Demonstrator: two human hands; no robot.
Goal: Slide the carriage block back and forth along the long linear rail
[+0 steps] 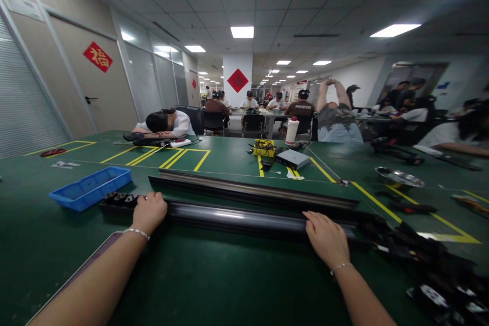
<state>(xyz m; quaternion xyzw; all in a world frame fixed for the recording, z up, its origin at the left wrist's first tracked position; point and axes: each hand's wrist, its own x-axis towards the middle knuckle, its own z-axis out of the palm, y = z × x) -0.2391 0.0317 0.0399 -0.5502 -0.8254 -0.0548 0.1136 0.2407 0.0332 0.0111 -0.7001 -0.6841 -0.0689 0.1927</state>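
Observation:
A long black metal profile (237,218) lies across the green table (214,285). My left hand (150,211) is closed over its left part, beside small black parts (120,198) at that end. Near the right part, my right hand (325,237) rests on the profile with its fingers pressed together over the top edge. What the undersides of both hands touch is hidden. Just behind lies a second long dark profile (248,188), which neither hand touches.
A blue tray (91,188) stands at the left. Black parts (431,265) are heaped at the right, near a metal bowl (399,177). Farther back are a grey box (292,159), a white bottle (291,131) and a person (168,123) leaning on the table.

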